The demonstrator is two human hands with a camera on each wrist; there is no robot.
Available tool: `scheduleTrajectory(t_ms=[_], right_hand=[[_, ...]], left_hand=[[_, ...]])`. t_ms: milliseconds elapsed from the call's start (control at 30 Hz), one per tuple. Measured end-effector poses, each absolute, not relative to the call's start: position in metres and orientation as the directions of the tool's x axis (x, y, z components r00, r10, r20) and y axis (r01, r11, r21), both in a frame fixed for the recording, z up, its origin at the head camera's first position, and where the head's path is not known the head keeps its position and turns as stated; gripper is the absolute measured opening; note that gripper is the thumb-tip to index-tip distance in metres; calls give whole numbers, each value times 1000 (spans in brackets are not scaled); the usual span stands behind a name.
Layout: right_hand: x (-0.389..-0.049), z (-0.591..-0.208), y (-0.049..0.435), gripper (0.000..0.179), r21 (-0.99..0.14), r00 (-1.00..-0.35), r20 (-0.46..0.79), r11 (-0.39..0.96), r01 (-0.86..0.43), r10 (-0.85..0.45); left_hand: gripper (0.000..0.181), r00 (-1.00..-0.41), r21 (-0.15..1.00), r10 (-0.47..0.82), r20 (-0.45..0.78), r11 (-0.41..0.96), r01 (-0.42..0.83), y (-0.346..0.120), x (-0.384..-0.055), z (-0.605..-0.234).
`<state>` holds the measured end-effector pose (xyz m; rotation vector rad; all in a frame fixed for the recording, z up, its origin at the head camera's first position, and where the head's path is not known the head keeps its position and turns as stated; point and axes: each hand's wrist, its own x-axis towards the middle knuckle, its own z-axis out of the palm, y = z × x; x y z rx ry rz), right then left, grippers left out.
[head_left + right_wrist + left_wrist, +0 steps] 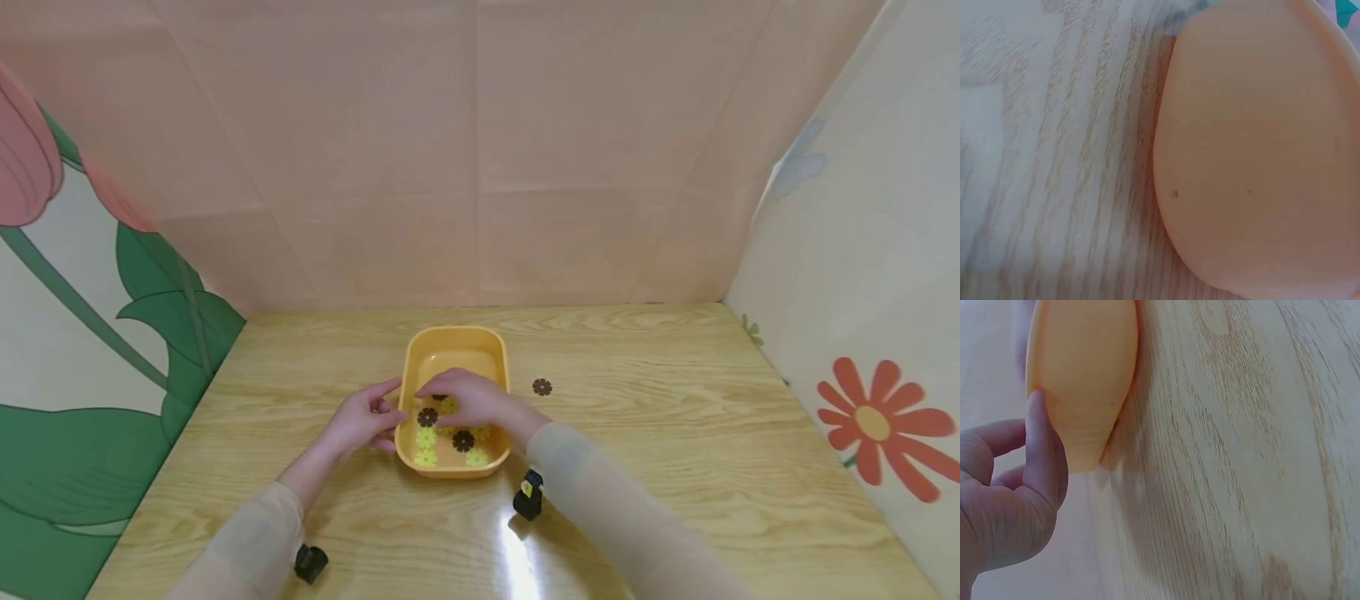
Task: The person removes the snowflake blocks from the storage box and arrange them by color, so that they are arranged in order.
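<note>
A yellow plastic basin stands on the table, with several yellow and dark brown flower-shaped pieces lying on its floor. My left hand is at the basin's left side, thumb at the rim and fingers against the outer wall. The left wrist view shows a fingertip on that wall just below the rim. Inside the basin, my right hand reaches in over the right rim, thumb and index finger apart above the pieces. Its other fingers are mostly hidden. Only the basin's outer wall shows in the right wrist view, without the hand.
One brown flower piece lies on the wooden table right of the basin. A small black device hangs at the right wrist, another at the left. A pink covering rises behind the table, with flower-printed panels at both sides.
</note>
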<state>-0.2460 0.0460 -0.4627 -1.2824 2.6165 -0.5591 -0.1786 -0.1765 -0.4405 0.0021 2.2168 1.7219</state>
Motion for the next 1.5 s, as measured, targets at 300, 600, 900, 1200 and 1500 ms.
scheduleTrajectory(t_ms=[300, 600, 900, 1200, 1500], right_hand=[[-247, -468, 41, 51, -429, -645, -45, 598, -677, -762], [-247, -469, 38, 47, -396, -618, -52, 585, -708, -784], [-249, -474, 39, 46, -326, -608, -39, 586, -742, -793], [-247, -476, 40, 37, -338, -633, -63, 613, -714, -772], [-244, -473, 38, 28, -325, -637, -57, 618, -716, -768]], left_hand=[[65, -942, 940, 196, -271, 266, -215, -176, -181, -442], [64, -947, 944, 200, -253, 263, -197, -177, -181, -442], [65, -946, 949, 208, -249, 246, -195, -176, -182, -443], [65, -942, 947, 211, -260, 248, -205, -175, -181, -443], [65, -943, 948, 206, -263, 236, -214, -175, -180, -444]])
